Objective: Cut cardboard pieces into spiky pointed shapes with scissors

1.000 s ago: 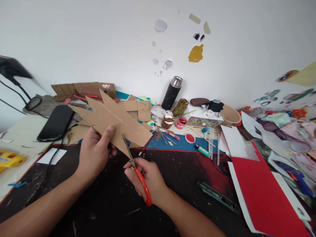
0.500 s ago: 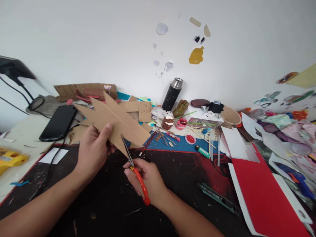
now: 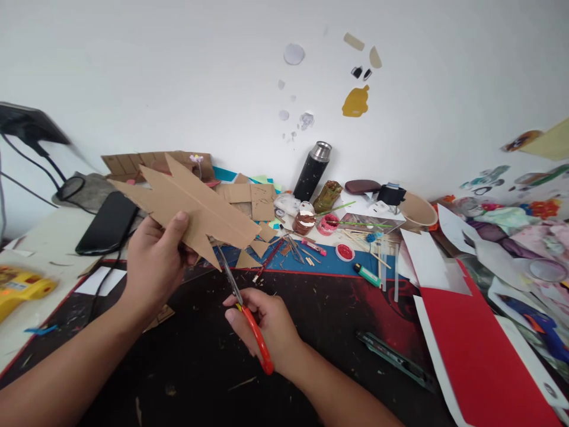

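Note:
My left hand [image 3: 160, 261] pinches a brown cardboard piece [image 3: 200, 207] with jagged, pointed edges, thumb on top and fingers beneath. My right hand [image 3: 267, 326] is wrapped round the red-handled scissors [image 3: 258, 338], whose metal blades point up and away, beside the cardboard's lower point. The blades look nearly closed. Under the left wrist, a small cardboard scrap [image 3: 160, 317] lies on the black mat [image 3: 213, 367].
A black phone [image 3: 106, 222] and yellow tool [image 3: 26, 284] lie left. Behind are a black thermos [image 3: 313, 172], paint jars [image 3: 328, 224] and sticks. A green cutter [image 3: 395, 359] and red sheet [image 3: 484, 350] are right.
The left hand and cardboard have moved left, away from the scissor blades, which now lie outside the cardboard's notch. The small scrap under the left wrist has come into view.

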Available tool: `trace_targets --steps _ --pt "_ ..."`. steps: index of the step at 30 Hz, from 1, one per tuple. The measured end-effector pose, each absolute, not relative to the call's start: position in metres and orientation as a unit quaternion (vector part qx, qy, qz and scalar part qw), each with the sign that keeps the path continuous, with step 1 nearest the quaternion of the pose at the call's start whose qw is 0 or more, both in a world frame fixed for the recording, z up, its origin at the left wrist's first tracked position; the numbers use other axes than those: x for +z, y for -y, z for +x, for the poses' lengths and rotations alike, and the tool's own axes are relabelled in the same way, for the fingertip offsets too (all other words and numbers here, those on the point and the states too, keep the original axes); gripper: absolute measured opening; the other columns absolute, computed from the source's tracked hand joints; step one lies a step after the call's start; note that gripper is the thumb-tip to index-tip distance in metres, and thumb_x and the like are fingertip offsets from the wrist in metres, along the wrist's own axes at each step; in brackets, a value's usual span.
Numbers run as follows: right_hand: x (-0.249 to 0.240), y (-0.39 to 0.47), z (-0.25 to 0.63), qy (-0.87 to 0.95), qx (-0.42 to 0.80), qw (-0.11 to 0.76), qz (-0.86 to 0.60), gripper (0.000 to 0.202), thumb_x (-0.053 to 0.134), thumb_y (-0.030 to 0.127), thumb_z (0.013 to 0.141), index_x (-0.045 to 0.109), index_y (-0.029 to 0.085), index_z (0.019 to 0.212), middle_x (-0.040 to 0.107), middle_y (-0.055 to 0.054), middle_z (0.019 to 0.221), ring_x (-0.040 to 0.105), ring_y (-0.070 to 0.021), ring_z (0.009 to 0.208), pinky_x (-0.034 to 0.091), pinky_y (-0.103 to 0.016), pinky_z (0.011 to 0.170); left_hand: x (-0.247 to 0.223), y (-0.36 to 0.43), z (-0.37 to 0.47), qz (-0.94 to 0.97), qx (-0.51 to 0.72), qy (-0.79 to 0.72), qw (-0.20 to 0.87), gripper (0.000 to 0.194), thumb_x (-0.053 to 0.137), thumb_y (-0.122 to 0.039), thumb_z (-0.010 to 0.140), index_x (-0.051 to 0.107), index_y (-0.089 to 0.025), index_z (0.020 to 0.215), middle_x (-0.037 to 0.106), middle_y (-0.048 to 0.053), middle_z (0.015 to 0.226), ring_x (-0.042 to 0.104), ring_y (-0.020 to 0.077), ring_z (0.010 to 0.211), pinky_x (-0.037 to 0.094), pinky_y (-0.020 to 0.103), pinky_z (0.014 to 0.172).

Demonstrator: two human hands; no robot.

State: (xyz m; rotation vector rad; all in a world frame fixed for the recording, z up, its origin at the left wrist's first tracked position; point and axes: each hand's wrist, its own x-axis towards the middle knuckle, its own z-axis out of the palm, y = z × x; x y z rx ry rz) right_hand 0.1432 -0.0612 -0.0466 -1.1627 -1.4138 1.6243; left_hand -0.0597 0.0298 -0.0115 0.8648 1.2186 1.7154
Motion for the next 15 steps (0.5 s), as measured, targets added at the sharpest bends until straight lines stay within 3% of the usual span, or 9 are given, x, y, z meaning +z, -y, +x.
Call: trace_targets --steps 7,15 --pt "-0.0447 0.0620 0.1433 0.542 0.626 0.336 -0.449 0.044 0.088 0.057 0.091 0.082 0.018 0.112 0.050 0.008 0.057 0.047 -0.0105 0.050 0.037 -0.021 0.050 -0.0133 -0.0304 -0.0567 0.355 0.678 -0.485 0.422 0.039 0.094 -0.045 0.082 0.064 -0.022 0.090 0.064 -0.008 0.059 0.049 0.0100 0.032 0.038 0.020 0.027" --pt "-0.0493 0.0611 0.1407 0.553 0.609 0.361 -0.440 0.026 0.083 0.042 0.093 0.079 0.018 0.104 0.050 0.009 0.059 0.040 -0.0083 0.051 0.039 -0.023 0.055 -0.0102 -0.0262 -0.0531 0.356 0.666 -0.494 0.431 0.035 0.092 -0.043 0.082 0.064 -0.022 0.091 0.064 -0.008 0.060 0.049 0.0094 0.032 0.037 0.019 0.026"
